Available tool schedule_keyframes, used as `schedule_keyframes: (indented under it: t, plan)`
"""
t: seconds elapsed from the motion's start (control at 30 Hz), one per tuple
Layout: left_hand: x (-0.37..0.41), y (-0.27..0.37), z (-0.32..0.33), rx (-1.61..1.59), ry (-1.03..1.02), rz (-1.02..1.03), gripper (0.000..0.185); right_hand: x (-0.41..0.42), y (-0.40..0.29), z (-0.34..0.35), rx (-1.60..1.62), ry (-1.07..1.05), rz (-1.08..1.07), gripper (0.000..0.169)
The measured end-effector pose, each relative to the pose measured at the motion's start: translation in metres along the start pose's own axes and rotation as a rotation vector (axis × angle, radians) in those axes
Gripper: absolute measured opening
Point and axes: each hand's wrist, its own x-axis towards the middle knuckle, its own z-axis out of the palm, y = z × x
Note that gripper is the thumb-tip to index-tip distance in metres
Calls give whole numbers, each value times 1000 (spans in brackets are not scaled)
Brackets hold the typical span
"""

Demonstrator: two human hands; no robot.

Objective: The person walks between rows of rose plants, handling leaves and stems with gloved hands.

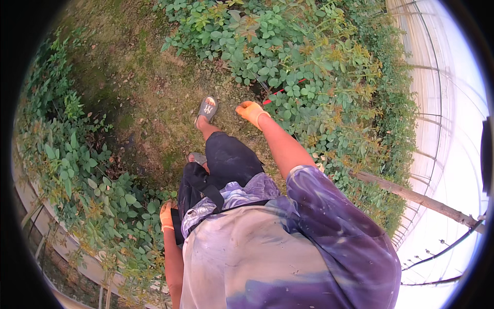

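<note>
My right hand [251, 112], in an orange glove, is held over the soil path [154, 116] beside the leafy rose-like bushes [285, 58]. Its fingers are curled together and nothing shows in them. Just beyond it, a thin red object [279, 92] lies partly hidden among the leaves. My left hand [167, 216], also in an orange glove, hangs low at my left side. It is next to a dark flat item [176, 227] at my hip, by the left row of bushes [123, 201]. Its fingers are partly hidden, so whether it grips anything is unclear.
Bushes line both sides of the path. A wooden pole [417, 197] slants out of the right row towards a black hose [444, 251]. Translucent greenhouse sheeting on curved ribs [438, 116] rises at the far right. My slide sandals [207, 110] stand on the soil.
</note>
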Motion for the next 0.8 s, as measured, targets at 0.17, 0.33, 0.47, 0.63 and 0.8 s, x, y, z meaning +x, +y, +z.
schedule_keyframes:
  t: [0.17,0.33,0.47,0.63,0.8]
  plan:
    - [-1,5,13,965,147,179,29,46,-34,-10,-19,42,-3,34]
    - [23,68,56,707,136,-139,38,55,-38,-39,68,-31,52,47]
    - [37,149,133,382,216,0,34,53,-5,-52,-123,-56,124,48]
    - [69,208,159,295,244,173,29,59,19,-69,-255,-64,182,48]
    - [96,235,151,304,154,128,27,68,2,-72,-215,-41,196,45]
